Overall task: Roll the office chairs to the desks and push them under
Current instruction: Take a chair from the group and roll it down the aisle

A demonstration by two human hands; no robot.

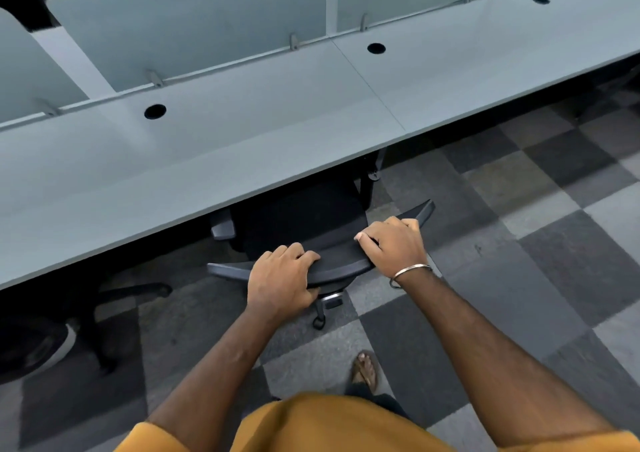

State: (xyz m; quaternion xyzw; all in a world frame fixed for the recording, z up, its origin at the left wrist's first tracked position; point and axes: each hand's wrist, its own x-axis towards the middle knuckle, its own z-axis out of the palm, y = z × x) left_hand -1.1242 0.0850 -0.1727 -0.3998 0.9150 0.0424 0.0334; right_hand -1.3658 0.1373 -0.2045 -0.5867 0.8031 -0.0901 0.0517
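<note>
While the chair [311,223] sits with its seat partly beneath the desk [194,161], a straight, even shove from both hands should finish it, I judge. It is black, with a curved backrest top and grey armrest. Left hand [282,280] and right hand [393,244] both curl fingers over the backrest, gripping it.
</note>
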